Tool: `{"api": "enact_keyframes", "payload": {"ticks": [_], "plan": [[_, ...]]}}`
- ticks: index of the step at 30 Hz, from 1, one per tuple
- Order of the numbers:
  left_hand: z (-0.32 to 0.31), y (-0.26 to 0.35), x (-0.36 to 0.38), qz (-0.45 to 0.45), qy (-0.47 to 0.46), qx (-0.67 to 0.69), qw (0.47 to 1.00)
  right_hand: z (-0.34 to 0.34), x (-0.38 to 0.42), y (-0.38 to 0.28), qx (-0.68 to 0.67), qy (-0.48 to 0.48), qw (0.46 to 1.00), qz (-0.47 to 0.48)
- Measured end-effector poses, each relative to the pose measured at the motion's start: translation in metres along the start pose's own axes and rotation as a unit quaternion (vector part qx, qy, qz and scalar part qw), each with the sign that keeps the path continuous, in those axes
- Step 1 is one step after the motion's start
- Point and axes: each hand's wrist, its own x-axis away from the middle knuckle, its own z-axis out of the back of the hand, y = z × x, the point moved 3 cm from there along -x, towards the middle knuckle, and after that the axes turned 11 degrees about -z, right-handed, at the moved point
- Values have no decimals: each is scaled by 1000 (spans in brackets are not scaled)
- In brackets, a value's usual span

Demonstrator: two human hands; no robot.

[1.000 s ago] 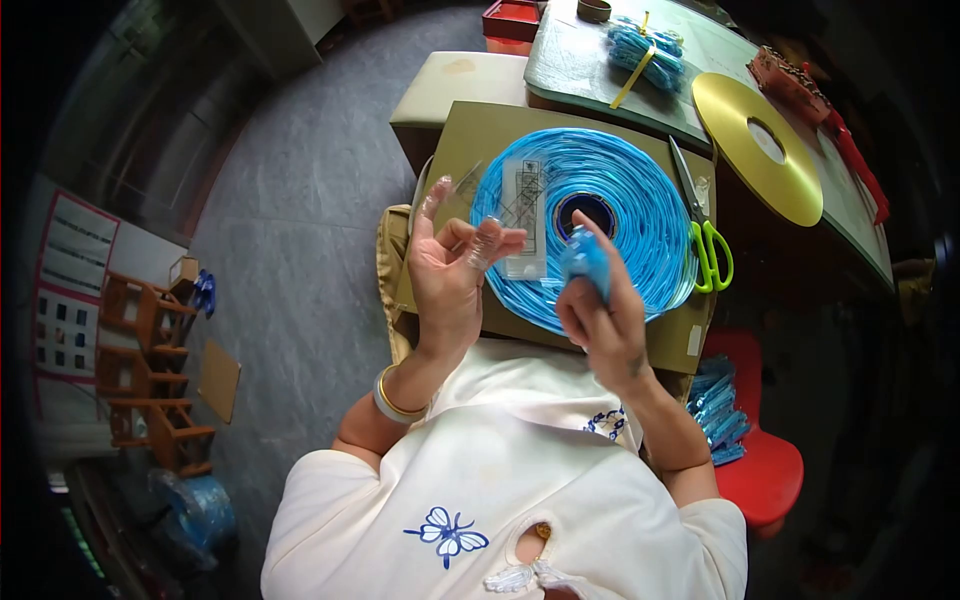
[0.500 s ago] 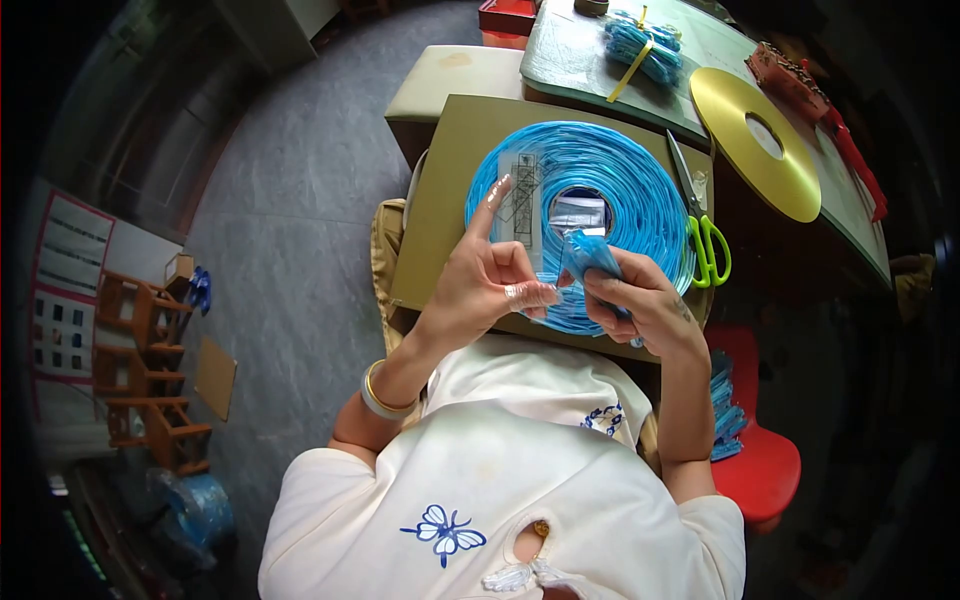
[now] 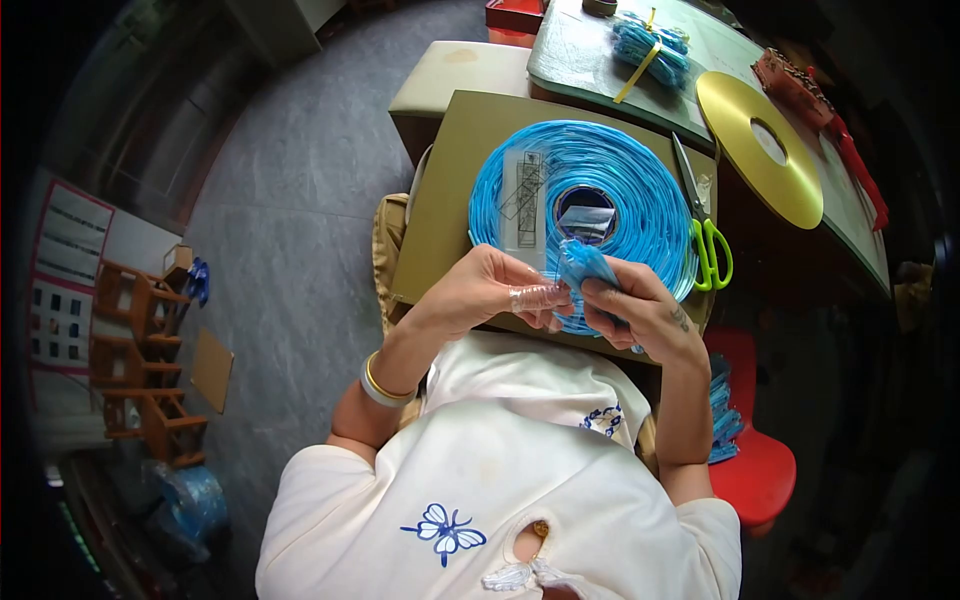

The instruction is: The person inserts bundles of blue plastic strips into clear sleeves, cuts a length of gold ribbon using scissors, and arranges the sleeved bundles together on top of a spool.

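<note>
My right hand (image 3: 645, 312) is closed round a small folded bundle of blue plastic strip (image 3: 584, 263), whose top end sticks out above the fingers. Just left of it, my left hand (image 3: 490, 292) has its fingers drawn together, the tape-wrapped thumb tip right against the bundle. What those fingertips pinch is too small to make out. Behind both hands lies a big flat coil of blue plastic strip (image 3: 650, 190), with a clear printed plastic piece (image 3: 522, 200) on its left side. Scissors with green handles (image 3: 711, 255) rest to the right of the coil.
The coil sits on a brown board (image 3: 435, 235) before me. At the upper right, a table (image 3: 570, 60) bears a tied blue bundle (image 3: 650, 52) and a gold ribbon roll (image 3: 735, 125). More blue bundles (image 3: 722, 410) lie on a red chair (image 3: 760, 470) at my right.
My left index finger, stretched upward before, has come down, and the left fingers have closed beside the bundle. My right hand still holds the bundle in nearly the same place.
</note>
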Motion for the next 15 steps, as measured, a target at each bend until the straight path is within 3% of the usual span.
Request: {"api": "enact_keyframes", "payload": {"ticks": [4, 9, 13, 15], "plan": [[2, -3, 1, 9, -13, 7, 1000, -1, 1, 1, -21, -17, 1000, -11], [9, 1, 1, -51, 108, 79, 990, -3, 2, -4, -26, 27, 999, 19], [16, -5, 0, -129, 243, 152, 949, -4, 1, -3, -61, 78, 995, 18], [15, -6, -1, -124, 254, 161, 946, -8, 0, -1, -27, 68, 997, 33]]}}
